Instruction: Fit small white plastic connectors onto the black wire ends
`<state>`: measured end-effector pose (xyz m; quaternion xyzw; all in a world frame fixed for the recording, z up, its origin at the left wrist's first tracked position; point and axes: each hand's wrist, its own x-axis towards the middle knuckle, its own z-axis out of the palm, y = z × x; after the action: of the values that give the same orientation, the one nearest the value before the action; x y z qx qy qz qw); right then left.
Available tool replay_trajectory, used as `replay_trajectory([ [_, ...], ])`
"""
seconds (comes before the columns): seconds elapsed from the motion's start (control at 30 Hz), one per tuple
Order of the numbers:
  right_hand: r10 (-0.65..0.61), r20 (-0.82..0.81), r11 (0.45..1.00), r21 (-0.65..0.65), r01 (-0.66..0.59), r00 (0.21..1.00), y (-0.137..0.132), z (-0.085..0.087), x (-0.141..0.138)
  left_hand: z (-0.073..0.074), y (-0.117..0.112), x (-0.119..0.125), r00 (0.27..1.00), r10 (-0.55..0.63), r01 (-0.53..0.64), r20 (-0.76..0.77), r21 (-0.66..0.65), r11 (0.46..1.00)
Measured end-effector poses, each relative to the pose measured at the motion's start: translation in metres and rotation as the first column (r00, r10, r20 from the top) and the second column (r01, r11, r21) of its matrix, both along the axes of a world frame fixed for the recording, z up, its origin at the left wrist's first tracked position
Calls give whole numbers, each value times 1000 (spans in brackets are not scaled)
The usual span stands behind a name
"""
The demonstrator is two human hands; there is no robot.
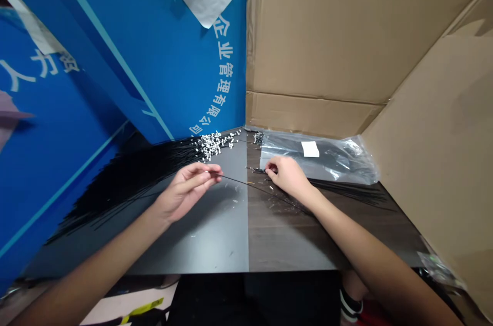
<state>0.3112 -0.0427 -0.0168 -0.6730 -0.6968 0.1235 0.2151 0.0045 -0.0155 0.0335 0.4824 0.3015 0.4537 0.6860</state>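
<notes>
Between the thumb and fingers of my left hand (192,185) is the end of a thin black wire (246,183), which slants down to the right across the table and passes under my right forearm. My right hand (287,174) is curled, thumb and fingertips together, at the tips of a small bundle of black wires (352,191); what it pinches is too small to make out. Small clear pieces (271,188) lie scattered below it. Left of my left hand spreads a large heap of black wires (127,177) with white ends (211,145).
A clear plastic bag (331,164) with a white label lies behind my right hand. Blue panels (162,49) with white lettering stand behind and left; cardboard sheets (316,33) wall the back and right. The table (215,244) ends just before my body.
</notes>
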Motion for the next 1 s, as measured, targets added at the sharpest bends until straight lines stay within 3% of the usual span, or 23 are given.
replay_trajectory([
  [0.13, -34, -17, 998, 42, 35, 999, 0, 4, 0, 50, 3, -26, 995, 90, -92, 40, 56, 994],
  [0.27, -62, -29, 993, 96, 65, 998, 0, 8, 1, 112, 8, -56, 956, 286, -293, 64, 161, 943],
  [0.3, -66, -32, 991, 112, 69, 997, -1, 8, 0, 127, 9, -63, 930, 368, -359, 1, 225, 906],
  [0.37, -70, -37, 987, 145, 75, 997, -1, 8, 0, 154, 16, -74, 843, 504, -385, -191, 440, 811],
  [0.43, -75, -41, 981, 176, 81, 996, -2, 7, -1, 175, 29, -81, 717, 615, -270, -327, 683, 678],
  [0.5, -75, -43, 976, 204, 82, 996, -2, 5, -2, 186, 50, -81, 618, 661, -97, -426, 793, 601],
  [0.57, -67, -43, 970, 230, 76, 997, -2, 3, -3, 181, 77, -73, 537, 620, 95, -572, 772, 629],
  [0.6, -62, -43, 968, 243, 71, 997, -2, 3, -3, 172, 93, -66, 474, 577, 250, -666, 730, 636],
  [0.67, -53, -41, 961, 268, 62, 998, -2, 1, -4, 140, 121, -48, 431, 540, 360, -723, 687, 631],
  [0.77, -44, -38, 947, 315, 54, 998, -5, 2, -7, 75, 147, -21, 391, 521, 448, -759, 651, 613],
  [0.87, -36, -41, 921, 387, 49, 999, -9, 4, -12, 23, 146, -11, 395, 556, 467, -732, 681, 564],
  [0.93, -31, -46, 897, 440, 48, 998, -12, 7, -15, 4, 133, -15, 429, 587, 454, -687, 726, 517],
  [1.0, -22, -52, 874, 484, 44, 998, -16, 10, -19, -5, 113, -21, 474, 578, 466, -665, 746, 476],
])
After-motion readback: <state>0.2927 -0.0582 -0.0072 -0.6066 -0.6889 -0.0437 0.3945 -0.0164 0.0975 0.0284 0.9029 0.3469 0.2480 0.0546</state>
